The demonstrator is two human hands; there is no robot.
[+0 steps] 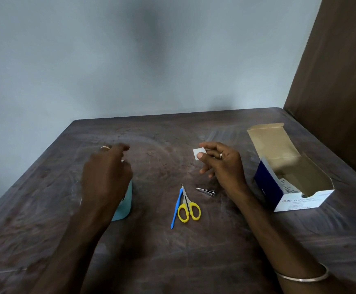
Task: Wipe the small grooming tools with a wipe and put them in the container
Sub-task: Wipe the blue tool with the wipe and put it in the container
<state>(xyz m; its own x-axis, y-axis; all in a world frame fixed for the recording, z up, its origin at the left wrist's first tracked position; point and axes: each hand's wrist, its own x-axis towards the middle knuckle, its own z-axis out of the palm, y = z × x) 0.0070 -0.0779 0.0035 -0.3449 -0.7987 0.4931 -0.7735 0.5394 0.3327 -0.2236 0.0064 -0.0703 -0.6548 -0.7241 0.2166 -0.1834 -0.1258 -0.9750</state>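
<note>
My right hand point(221, 164) pinches a small white wipe point(198, 153) between thumb and fingers, held above the table. Below it lie a metal nail clipper point(206, 191), yellow-handled scissors point(188, 209) and a thin blue-handled tool point(176, 206), side by side on the dark table point(151, 262). My left hand point(107, 172) hovers over a light-blue container point(125, 203) and hides most of it. Its fingers are curled downward and a bit of white shows at the fingertips. What it holds, if anything, is hidden.
An open blue-and-white alcohol swab box point(291, 183) stands at the right with its lid flap up. A brown board point(338, 71) rises at the table's right edge. A grey wall point(130, 60) is behind the table.
</note>
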